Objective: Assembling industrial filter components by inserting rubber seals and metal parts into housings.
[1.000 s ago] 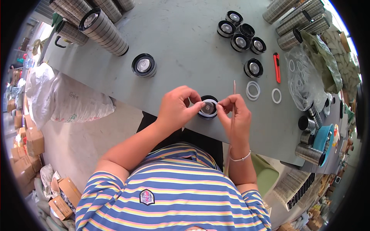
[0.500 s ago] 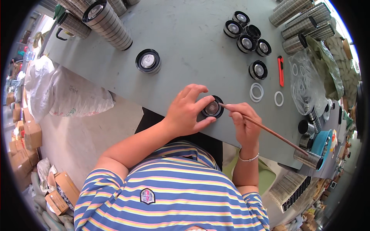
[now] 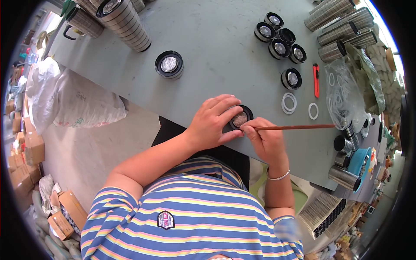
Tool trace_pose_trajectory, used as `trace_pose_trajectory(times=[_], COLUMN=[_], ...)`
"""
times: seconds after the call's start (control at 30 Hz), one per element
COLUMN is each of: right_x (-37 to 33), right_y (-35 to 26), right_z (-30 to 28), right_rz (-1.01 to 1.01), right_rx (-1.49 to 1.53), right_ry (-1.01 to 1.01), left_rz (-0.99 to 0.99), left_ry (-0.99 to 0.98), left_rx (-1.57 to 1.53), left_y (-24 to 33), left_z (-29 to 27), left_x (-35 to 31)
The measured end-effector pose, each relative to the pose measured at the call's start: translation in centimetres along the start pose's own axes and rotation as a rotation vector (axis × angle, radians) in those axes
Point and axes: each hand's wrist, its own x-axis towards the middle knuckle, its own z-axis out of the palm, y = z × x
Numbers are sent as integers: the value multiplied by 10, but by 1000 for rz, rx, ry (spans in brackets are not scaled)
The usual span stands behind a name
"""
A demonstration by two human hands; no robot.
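- Left hand [image 3: 214, 122] curls round the black-rimmed disc [image 3: 240, 118], frame centre.
- Right hand [image 3: 265, 139] pinches a brown stick [image 3: 299, 127] at its edge; that piece looks unfinished.
- White rings [image 3: 283, 104] right of centre lie unused.

Grey tabletop [image 3: 212, 47] across upper middle. Red-and-black utility knife [image 3: 316, 81] lying on its right part, pointing away from viewer. Far right: crumpled olive-green sheet [image 3: 373, 89]; lower down, blue tub [image 3: 359, 159]. Bulging white sack [image 3: 82, 104] at table's left edge. Lower left, open cardboard box [image 3: 73, 210] on floor. Lower right, green seat [image 3: 300, 198], partly hidden.
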Motion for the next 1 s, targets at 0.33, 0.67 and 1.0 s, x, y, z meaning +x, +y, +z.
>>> trace_pose_trajectory(times=[0.33,0.67,1.0], right_x=[34,-12,50], right_y=[7,2,97], right_z=[21,6,-70], right_rz=[-20,220,117], right_rx=[-8,166,-436], right_ry=[187,155,589], left_rz=[-30,46,-97], left_ry=[42,-3,540], left_rx=[-197,-34,373], left_y=[-6,-2,-46], left_z=[4,-3,-103], left_x=[0,1,15])
